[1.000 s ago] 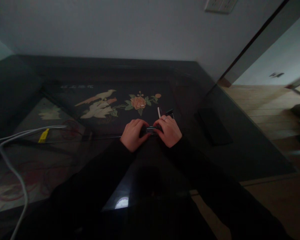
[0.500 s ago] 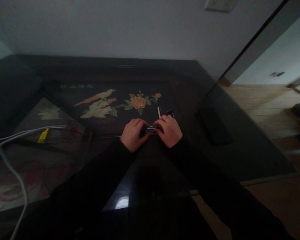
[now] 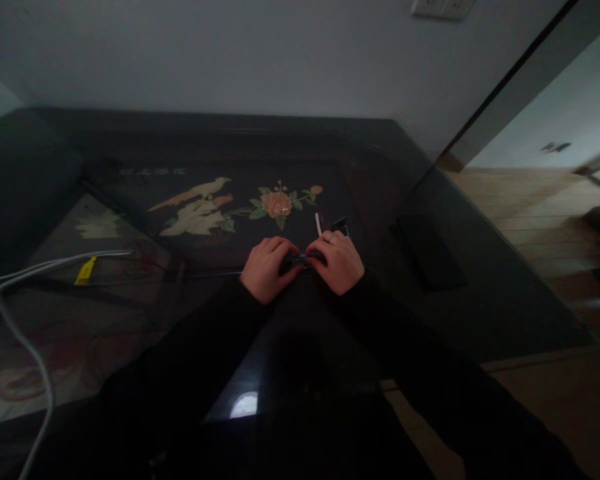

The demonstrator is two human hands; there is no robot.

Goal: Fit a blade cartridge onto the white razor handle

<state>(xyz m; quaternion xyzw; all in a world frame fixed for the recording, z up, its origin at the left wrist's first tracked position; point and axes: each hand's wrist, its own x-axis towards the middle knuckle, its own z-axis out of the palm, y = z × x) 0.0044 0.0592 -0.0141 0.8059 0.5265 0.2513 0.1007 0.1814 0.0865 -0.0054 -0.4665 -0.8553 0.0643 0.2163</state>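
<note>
A small dark thing (image 3: 303, 261) was held between the left hand (image 3: 266, 270) and the right hand (image 3: 339, 263), low over the dark bench (image 3: 480, 293). It was pinched at each end by curled fingers (image 3: 280, 248), but what it was could not be told in the dim light. A ring was worn on the right hand. A small white stick (image 3: 319, 224) lay just behind that hand. A white cable (image 3: 25, 347) was seen far off at the left.
</note>
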